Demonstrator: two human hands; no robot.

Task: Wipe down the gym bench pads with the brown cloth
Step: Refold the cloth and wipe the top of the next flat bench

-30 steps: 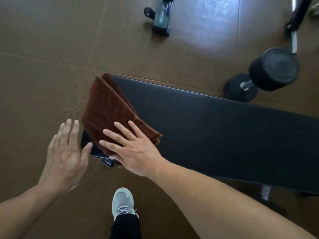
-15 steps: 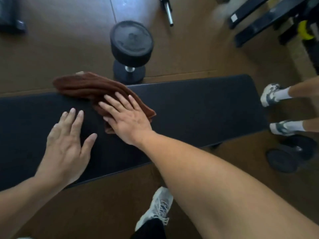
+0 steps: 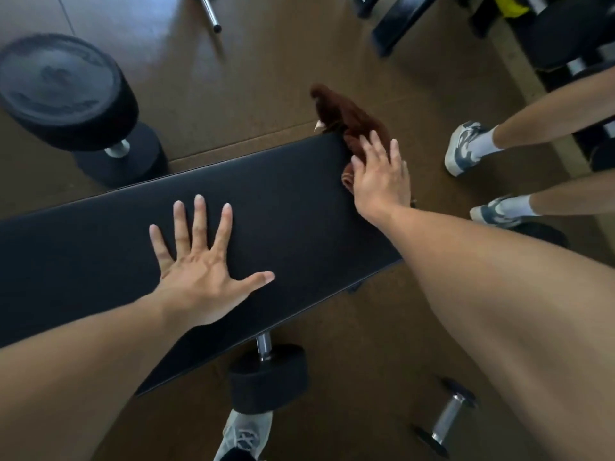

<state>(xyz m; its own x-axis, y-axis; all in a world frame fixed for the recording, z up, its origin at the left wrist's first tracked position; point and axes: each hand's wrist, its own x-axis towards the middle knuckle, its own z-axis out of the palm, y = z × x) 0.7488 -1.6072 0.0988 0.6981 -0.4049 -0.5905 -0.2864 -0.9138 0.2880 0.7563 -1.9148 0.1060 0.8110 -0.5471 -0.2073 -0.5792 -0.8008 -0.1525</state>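
Observation:
A long black bench pad [image 3: 286,194] runs across the view from lower left to its right end. The brown cloth [image 3: 346,118] lies bunched at that right end, partly hanging past the pad's far corner. My right hand [image 3: 381,176] presses flat on the cloth with straight fingers, covering its near part. My left hand [image 3: 199,261] rests on the middle of the pad, fingers spread wide and holding nothing.
A big black dumbbell [image 3: 76,104] stands on the floor beyond the pad at left. Another dumbbell [image 3: 266,377] lies under the pad's near edge, and a small one [image 3: 446,417] to its right. Another person's legs and sneakers [image 3: 466,148] stand at the right. My shoe [image 3: 243,434] is below.
My right hand has slid the cloth along the pad to its right end, where the cloth bunched up. My left hand moved onto the pad and spread its fingers.

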